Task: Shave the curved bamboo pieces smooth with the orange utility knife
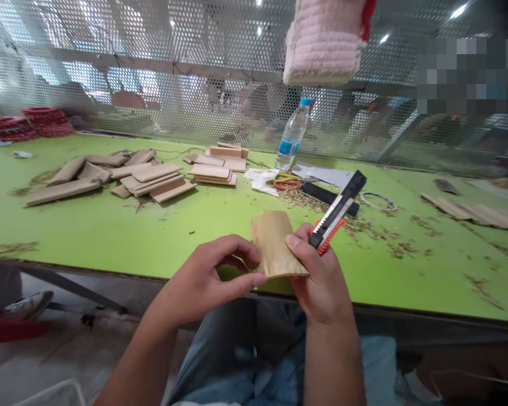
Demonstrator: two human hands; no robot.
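Above the table's front edge, a curved tan piece of wood or bamboo (pixel 277 242) is held between my hands. My right hand (pixel 322 276) grips its right side, thumb on top. That same hand also holds a box cutter (pixel 337 210), black with orange edges, slanting up and to the right, away from the piece. At the lower left edge of the piece, my left hand (pixel 220 270) closes its thumb and fingertips on the corner. Its other fingers are curled and partly hidden.
On the green table (pixel 220 223), similar curved pieces lie in a loose pile (pixel 131 175) and a neater stack (pixel 214 172). Behind are a water bottle (pixel 293 135), a black phone (pixel 322 194) and wood shavings (pixel 402 248). A perforated metal screen (pixel 186 90) stands at the back.
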